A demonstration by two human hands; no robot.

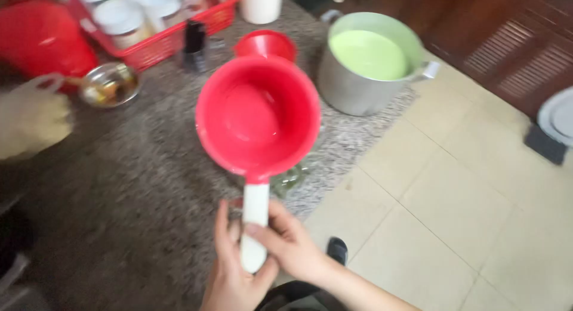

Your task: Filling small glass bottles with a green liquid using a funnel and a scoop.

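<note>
Both hands, left (230,269) and right (286,242), close around the white handle of the red dipper (258,115), held level above the speckled counter (149,168) left of the pot (370,60) of green liquid; best keep it level; gripping firmly.

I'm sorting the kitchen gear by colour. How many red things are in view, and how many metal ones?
Red: 4, namely the dipper held by its white handle in the left hand and right hand, a small red cup behind it, a basket and a large blurred red container.
Metal: 2, namely the pot of pale green liquid and a small bowl.
Total: 6
</note>
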